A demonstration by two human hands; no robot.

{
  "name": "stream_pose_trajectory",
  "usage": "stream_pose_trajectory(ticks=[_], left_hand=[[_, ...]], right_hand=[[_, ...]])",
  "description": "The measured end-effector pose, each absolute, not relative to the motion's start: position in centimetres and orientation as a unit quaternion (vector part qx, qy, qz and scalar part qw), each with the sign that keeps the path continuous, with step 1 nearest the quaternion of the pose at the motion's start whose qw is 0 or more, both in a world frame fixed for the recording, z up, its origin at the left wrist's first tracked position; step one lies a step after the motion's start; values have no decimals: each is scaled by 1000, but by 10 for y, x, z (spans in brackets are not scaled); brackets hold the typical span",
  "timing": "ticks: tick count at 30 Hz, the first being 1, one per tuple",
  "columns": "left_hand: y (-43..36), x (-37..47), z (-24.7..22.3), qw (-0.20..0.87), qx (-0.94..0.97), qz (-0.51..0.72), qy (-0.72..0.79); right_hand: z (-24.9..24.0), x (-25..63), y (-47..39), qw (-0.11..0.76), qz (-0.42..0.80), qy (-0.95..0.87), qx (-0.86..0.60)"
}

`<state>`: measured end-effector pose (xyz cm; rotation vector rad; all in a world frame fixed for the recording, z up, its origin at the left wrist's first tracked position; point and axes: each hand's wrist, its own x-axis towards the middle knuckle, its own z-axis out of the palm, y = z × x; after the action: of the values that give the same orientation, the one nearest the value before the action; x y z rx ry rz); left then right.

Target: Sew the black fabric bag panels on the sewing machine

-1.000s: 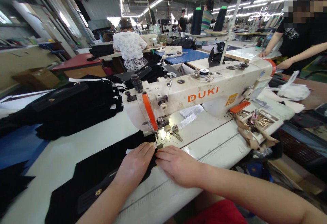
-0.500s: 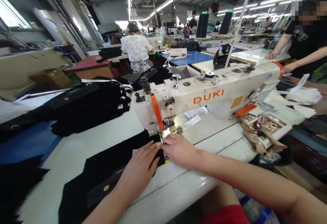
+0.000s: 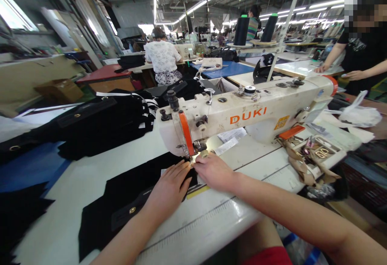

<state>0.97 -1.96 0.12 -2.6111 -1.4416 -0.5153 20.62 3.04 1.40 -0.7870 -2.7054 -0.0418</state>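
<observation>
The white bench (image 3: pixel 75 200) carries a sewing machine (image 3: pixel 242 115) just beyond both hands. Black fabric (image 3: pixel 127 200) lies under the left hand (image 3: pixel 169 188), pressed flat, fingers together. The right hand (image 3: pixel 213 170) rests flat beside the needle; a fingertip could stray under it.

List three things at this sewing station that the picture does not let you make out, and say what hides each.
1. The needle and presser foot, head view: covered by the fingertips of the left hand and right hand and by lamp glare.
2. The black fabric piece: its near end is hidden under the left forearm.
3. The printing on the yellow sticker on the sewing machine: too small to read.
</observation>
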Motion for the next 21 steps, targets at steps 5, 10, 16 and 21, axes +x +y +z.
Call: stream_pose_trajectory(ticks=[5,10,16,21], left_hand=[[-17,10,4,69,-868,-169,-463],[-15,9,1,52,-866,-173,-466],[-15,9,1,54,-867,-177,-462],[-15,8,4,35,-865,-185,-465]], right_hand=[[11,205,31,163,-25,-945,-282],[8,204,32,167,-30,-943,-285],[3,205,30,182,-25,-943,-278],[2,205,30,177,-14,-945,-275]])
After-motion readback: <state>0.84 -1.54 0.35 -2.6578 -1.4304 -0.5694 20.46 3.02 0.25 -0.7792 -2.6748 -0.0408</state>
